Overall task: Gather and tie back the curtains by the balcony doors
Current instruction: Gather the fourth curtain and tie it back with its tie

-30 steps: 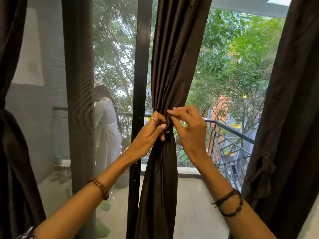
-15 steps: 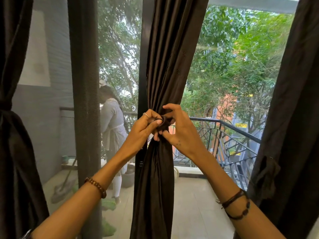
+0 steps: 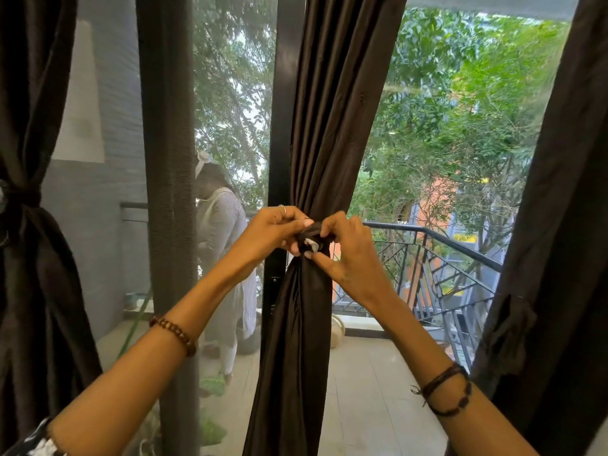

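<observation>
Head view, looking forward and down along two bare forearms toward the balcony doors. Middle curtain of dark brown cloth, gathered into a narrow bundle at mid-height, hanging just right of the black door frame and flaring out again below the pinch. Left hand, ring on one finger, fingers curled round the dark tie band from the left side — gripping it against the gathered folds. Right hand opposite, fingertips pinching the same band from the right, thumb pressed under it against the cloth; a small pale patch showing on the band between the two hands. Both hands touching each other's fingertips at the knot. Beaded bracelet on the left wrist, dark cord bracelets on the right.

Left curtain at the frame's edge, already cinched at mid-height by its own tie. Right curtain hanging loose, a limp band of cloth dangling at its inner edge. Between left and middle curtains, a mesh screen panel standing upright.

Beyond the glass — a tiled balcony floor, a black metal railing running off to the right, green trees behind it. On the balcony, a person in pale clothing, standing near the grey wall, seen partly through the screen and blurred.
</observation>
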